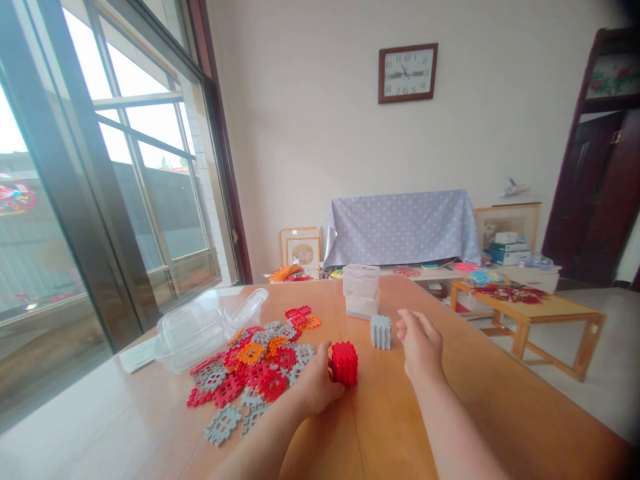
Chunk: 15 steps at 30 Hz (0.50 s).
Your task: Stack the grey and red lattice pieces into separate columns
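My left hand [320, 383] is closed around the near left side of a stack of red interlocking plastic tiles [345, 364], which stands on the wooden table [380, 427]. Just right of a smaller stack of grey tiles [381, 332] is my right hand [421, 341]. Its fingers are loosely bent and a little apart, with nothing visible in them and a narrow gap to the grey stack. Left of my left hand spreads a loose pile of red, grey and orange notched tiles [273, 385]. My left palm hides part of the red stack's side.
Clear plastic containers [361, 293] are stacked behind the grey stack. At the table's left lie a larger clear tub [190, 333] and a clear lid [250, 313]. Beyond the right edge stands a low wooden table [530, 307] with things on it. A clock [408, 73] hangs on the wall.
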Available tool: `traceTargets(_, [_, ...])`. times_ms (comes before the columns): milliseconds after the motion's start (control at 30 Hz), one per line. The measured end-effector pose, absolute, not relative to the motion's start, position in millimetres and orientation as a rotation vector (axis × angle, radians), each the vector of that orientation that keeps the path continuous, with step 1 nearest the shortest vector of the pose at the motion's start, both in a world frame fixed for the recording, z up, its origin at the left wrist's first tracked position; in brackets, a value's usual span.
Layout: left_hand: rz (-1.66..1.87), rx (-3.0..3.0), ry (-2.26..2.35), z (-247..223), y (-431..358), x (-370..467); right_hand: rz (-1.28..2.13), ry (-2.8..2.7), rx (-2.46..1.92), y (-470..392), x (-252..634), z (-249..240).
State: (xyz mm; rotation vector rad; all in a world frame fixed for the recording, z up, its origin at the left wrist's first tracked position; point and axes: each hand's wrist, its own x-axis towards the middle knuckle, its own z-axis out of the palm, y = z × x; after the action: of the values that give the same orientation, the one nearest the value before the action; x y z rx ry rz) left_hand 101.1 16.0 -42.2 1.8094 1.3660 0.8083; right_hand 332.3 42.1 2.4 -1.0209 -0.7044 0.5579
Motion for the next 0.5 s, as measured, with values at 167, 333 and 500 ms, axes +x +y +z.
traceTargets(167, [0.848, 1.774, 1.313, -47.9, 42.3, 113.7, 0.563, -0.678, -1.006, 44.8, 332.4, 1.0])
traceTargets(333, [0.837, 1.767, 1.284, -47.8, 68.0, 125.6, 0.606, -0.668, -1.013, 42.9, 331.0, 2.7])
traceTargets(500, [0.816, 1.757, 1.294, -48.3, 95.4, 132.9, 0.592, -0.669, -1.031, 41.4, 330.8, 3.2])
